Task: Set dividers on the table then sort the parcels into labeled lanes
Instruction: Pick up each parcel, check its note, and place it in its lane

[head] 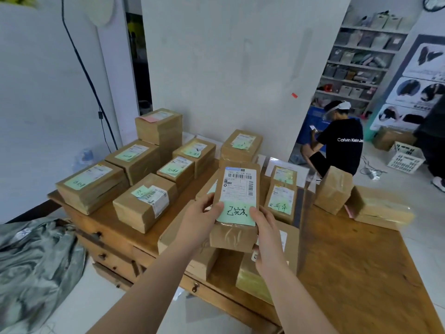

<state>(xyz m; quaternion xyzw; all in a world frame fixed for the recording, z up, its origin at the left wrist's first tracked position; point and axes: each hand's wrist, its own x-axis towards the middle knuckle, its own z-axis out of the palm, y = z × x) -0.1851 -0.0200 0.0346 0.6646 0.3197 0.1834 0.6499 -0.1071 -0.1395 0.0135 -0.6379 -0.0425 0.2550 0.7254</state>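
Observation:
I hold a brown taped parcel (237,189) above the middle of the wooden table (356,261), its shipping label and a green handwritten note facing me. My left hand (202,218) grips its lower left side and my right hand (267,235) its lower right, thumbs on the green note. Several similar parcels with green notes (144,201) lie in rows on the table's left part. A clear upright divider (301,201) stands right of the held parcel, with two labeled parcels (280,201) against it. Unlabeled-side parcels (333,189) sit to the right.
More boxes (265,273) lie under my hands at the table's near edge. A grey plastic sack (36,261) slumps on the floor at left. A seated person in a black shirt (337,145) is behind the table at right, near a white crate (405,157) and shelves.

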